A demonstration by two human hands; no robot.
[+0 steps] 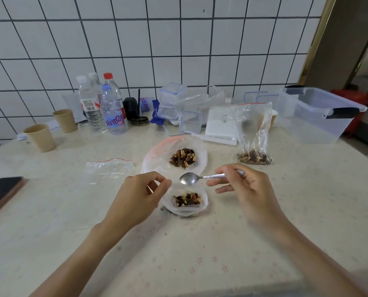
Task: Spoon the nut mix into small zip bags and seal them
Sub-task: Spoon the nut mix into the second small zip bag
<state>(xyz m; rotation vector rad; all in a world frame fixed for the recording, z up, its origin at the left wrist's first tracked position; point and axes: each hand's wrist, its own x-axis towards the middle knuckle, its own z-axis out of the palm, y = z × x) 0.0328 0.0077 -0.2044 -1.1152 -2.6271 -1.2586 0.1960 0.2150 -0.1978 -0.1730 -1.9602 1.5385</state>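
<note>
Two hands worked over a pale, speckled bench (264,243) set against a white tiled wall (178,50). Bottles (101,108), paper cups (41,137), clear boxes (320,114) and a phone (0,194) lay around its edges. The right hand (249,189) held a spoon (200,178) by its handle, long axis lying left to right, empty bowl pointing left. The left hand (135,198) pinched the rim of a small bag (186,202) of nuts near the front. A larger open bag (174,155) lay just behind.
</note>
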